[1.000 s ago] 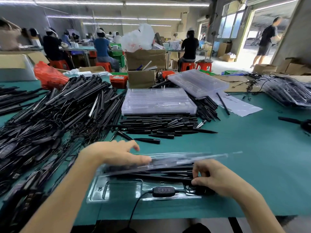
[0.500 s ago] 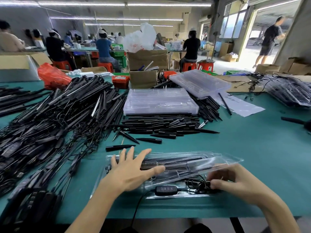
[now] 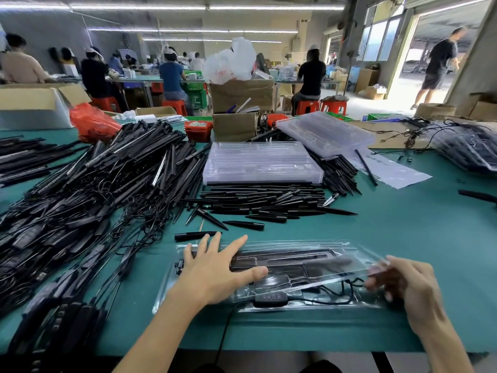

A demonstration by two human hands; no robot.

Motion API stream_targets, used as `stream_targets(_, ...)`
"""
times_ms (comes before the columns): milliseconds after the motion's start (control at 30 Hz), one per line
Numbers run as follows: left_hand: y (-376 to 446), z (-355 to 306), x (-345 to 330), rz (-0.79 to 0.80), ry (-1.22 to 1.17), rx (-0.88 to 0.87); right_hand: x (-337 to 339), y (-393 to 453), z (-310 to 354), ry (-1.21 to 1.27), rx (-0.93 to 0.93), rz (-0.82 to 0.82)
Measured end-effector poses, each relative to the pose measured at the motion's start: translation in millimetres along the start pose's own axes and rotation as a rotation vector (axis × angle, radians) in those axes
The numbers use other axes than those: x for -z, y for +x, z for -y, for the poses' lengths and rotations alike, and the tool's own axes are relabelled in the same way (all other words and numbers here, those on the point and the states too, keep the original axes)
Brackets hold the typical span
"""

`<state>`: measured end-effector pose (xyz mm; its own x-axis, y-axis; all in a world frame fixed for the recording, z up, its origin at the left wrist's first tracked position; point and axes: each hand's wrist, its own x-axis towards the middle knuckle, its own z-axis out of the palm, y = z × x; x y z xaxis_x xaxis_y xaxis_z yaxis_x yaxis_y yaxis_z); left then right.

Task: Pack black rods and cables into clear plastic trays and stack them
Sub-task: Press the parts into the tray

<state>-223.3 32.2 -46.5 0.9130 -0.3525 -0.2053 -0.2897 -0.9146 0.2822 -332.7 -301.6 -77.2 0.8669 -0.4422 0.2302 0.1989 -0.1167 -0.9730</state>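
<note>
Near table edge, left hand (image 3: 215,273) flat (fingers spread) on clear tray (image 3: 309,267), right hand (image 3: 403,286) fingers gripping its lid edge

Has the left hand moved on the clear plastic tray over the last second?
Yes. The left hand has opened flat and slid toward the clear plastic tray's left end, away from the black inline controller.

Red plastic bag (image 3: 92,122), open cardboard boxes (image 3: 242,94), white plastic bags (image 3: 231,61), red stools (image 3: 309,106), seated workers (image 3: 172,76)
</note>
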Motion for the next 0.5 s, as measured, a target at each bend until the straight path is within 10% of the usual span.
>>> stream_targets(500, 5.0, 2.0, 17.5, 0.075, -0.093, -0.005, 2.6, -12.5, 10.5, -0.083, 0.108, 0.135)
